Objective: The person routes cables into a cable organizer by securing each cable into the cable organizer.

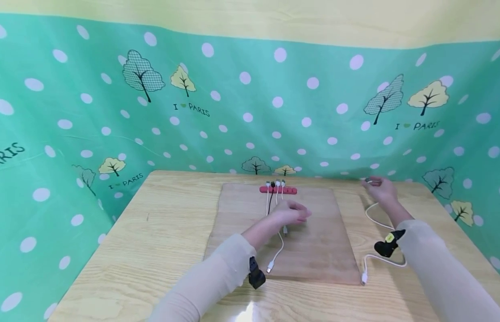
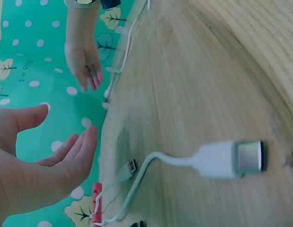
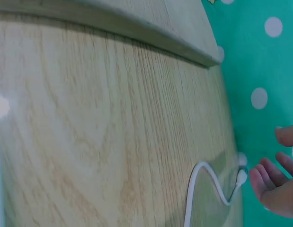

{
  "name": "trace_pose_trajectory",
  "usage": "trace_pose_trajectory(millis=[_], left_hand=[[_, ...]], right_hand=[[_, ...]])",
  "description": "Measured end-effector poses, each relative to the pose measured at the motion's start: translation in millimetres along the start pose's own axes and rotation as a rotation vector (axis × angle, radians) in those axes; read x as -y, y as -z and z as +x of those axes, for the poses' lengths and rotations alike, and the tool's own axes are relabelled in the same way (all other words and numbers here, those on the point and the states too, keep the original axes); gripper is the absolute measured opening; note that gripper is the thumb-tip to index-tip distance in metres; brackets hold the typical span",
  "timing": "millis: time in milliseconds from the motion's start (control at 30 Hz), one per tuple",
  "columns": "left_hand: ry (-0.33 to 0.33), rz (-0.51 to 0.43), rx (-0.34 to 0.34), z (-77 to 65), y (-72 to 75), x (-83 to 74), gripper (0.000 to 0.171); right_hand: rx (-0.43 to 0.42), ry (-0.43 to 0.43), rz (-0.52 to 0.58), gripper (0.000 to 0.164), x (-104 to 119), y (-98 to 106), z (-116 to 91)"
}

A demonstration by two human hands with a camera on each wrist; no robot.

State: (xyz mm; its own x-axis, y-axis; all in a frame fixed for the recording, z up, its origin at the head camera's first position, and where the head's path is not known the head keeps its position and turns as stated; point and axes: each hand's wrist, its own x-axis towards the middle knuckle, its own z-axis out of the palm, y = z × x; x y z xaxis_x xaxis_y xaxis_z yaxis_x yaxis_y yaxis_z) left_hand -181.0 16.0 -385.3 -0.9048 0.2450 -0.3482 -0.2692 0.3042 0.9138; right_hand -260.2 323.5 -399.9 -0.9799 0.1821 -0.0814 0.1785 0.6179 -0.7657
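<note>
My left hand (image 1: 288, 212) is over the wooden board, thumb and fingers apart with nothing between them. Beneath and beside it run white cables from a red cable holder (image 1: 290, 190) at the board's back edge. One white cable's plug (image 1: 270, 267) lies near the board's front; a second plug (image 1: 285, 230) lies just below the hand. A black cable (image 1: 271, 201) also sits in the holder. At the back right my right hand (image 1: 382, 191) hovers with loosely bent fingers, close by the plug (image 3: 241, 177) of a loose white cable (image 3: 196, 182).
The wooden board (image 1: 318, 255) lies on a wooden table (image 1: 153, 250). The loose cable's other plug (image 1: 364, 278) rests right of the board's front corner. A green dotted curtain (image 1: 250, 103) hangs behind and beside the table.
</note>
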Motion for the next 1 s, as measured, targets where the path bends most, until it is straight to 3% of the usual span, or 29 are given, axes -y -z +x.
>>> trace_pose_trajectory(millis=[500, 867, 1000], left_hand=[[-0.008, -0.062, 0.012, 4.4, -23.8, 12.4, 0.033], [-0.016, -0.106, 0.036, 7.2, -33.7, 14.9, 0.03], [-0.001, -0.111, 0.007, 7.1, -35.0, 12.4, 0.027]], right_hand=[[-0.017, -0.099, -0.09, 0.058, -29.1, 13.5, 14.2], [0.001, -0.095, -0.181, 0.056, -37.8, 16.4, 23.1], [-0.009, -0.096, -0.175, 0.054, -41.5, 16.9, 26.5]])
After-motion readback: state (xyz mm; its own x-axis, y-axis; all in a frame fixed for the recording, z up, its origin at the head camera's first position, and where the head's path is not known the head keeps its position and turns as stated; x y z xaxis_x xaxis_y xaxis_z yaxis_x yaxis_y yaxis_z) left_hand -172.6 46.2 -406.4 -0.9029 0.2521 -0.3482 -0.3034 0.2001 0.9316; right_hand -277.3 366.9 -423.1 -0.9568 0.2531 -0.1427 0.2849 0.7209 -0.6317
